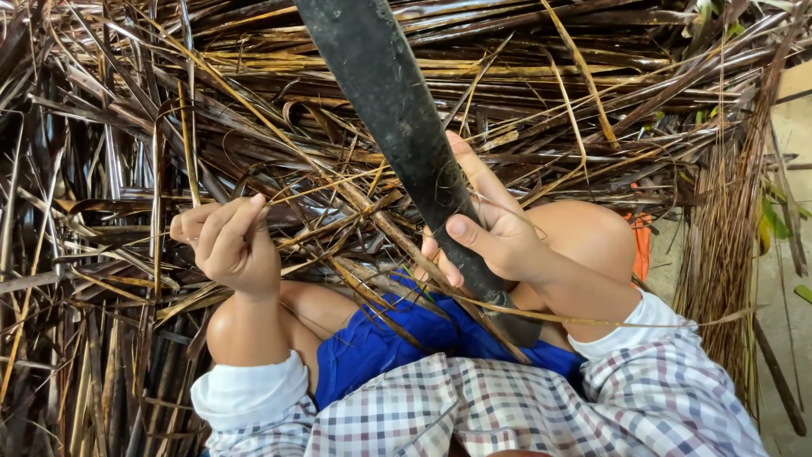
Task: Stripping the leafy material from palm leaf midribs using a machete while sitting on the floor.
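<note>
Dark long blade [397, 127] runs from the person's lap upward and away, and its lower part sits inside the grip of the right hand [491, 233]. This hand is closed around the blade low down, close to where the handle begins; the thumb presses on the flat side and the fingers wrap behind. Most of the blade is above the hand and leans a little to the left at the top, where it leaves the picture. Its surface is black-grey, dull and broad, with some rough marks.

Nearest to the camera are the checked shirt [474, 415] with rolled white cuffs, and the blue shorts [372, 347] between the bare knees.

The left hand [228, 241] is to the left of the blade and apart from it. Its grip is closed on thin dry leaf strips [338, 222], which stretch from the fingers toward the right, under the blade.

Behind both hands lies a big heap of dry palm leaves [550, 93], brown and yellow, crossing in many directions. At the right edge a bit of pale floor [795, 279] shows.
</note>
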